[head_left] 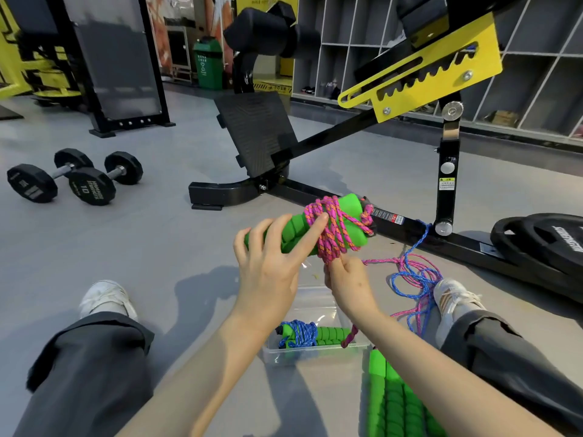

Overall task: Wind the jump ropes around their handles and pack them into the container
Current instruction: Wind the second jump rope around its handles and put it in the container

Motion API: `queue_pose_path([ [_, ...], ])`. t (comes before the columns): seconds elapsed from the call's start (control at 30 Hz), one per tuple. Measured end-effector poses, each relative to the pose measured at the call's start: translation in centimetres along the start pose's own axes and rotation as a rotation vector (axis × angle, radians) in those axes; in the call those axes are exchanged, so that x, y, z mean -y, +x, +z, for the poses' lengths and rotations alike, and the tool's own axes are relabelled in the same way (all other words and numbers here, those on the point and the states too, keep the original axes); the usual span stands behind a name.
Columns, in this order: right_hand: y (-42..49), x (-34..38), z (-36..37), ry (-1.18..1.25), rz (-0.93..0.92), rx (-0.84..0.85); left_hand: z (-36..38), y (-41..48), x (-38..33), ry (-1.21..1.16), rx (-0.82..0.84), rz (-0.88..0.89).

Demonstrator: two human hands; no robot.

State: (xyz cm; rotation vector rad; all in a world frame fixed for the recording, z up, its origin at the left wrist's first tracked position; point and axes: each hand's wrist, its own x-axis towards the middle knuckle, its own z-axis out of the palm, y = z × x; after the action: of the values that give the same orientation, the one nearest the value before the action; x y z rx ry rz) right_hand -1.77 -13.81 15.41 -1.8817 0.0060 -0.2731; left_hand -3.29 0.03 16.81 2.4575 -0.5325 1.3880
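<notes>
Step in hand: winding the pink rope [334,228] round its pair of green handles [293,231], held in the air above the floor, between my knees.

Left grip [271,263]: wrapped round the near end of the handles, with the forefinger laid out along them and its tip pressing the coils. Right grip [350,285]: narrow, pinching the rope just under the bundle.

Coils sit bunched and crossed at the far half of the handles. The slack runs right to a loose heap [419,272] by my right shoe, tangled with a blue rope [407,285].

Judgement for a good wrap:
- Hold tension from the right pinch, so no turn goes on slack.
- Lay new turns beside the old ones, not on top; the bundle is already fat.
- Use the forefinger as a brake on the last turn.
- Draw the slack slowly; the blue strands may come along and snag.

The clear container [315,304] lies directly below, with one blue-wound bundle [303,334] inside. Another pair of handles [391,402] waits beside it.
</notes>
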Motion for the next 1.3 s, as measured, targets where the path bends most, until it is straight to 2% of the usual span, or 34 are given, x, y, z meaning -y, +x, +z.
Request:
queue_pose_path([
  [0.03,-0.5,0.2,0.2,-0.038,-0.015,-0.010,0.4,-0.1,0.4,0.025,-0.030,-0.024],
  [0.13,-1.7,0.4,0.3,-0.071,-0.032,-0.016,0.5,-0.1,0.9,0.020,0.035,-0.048],
  [0.33,-3.4,-0.8,0.2,-0.145,0.038,-0.016,1.1,-0.7,0.8,0.078,0.082,0.033],
  [0.47,-2.7,-1.3,-0.3,-0.168,0.098,-0.019,0.6,-0.5,0.2,0.155,-0.016,0.164],
  [0.7,-3.8,-0.1,0.1,-0.187,0.055,-0.012,1.4,-0.5,0.4,0.232,-0.058,0.198],
  [0.9,-5.4,0.9,-0.5,-0.318,-0.022,0.133,2.9,-1.3,2.1,0.366,-0.119,0.190],
  [1.1,-6.0,1.2,-1.8,-0.128,0.031,0.222,2.7,-1.0,2.4,0.393,-0.208,0.266],
  [1.23,-6.6,2.9,-3.4,-0.235,-0.039,0.255,3.1,-1.6,3.0,0.437,-0.224,0.293],
  [1.3,-6.7,4.0,-4.3,-0.370,-0.133,0.267,3.4,-2.0,3.3,0.470,-0.207,0.305],
])
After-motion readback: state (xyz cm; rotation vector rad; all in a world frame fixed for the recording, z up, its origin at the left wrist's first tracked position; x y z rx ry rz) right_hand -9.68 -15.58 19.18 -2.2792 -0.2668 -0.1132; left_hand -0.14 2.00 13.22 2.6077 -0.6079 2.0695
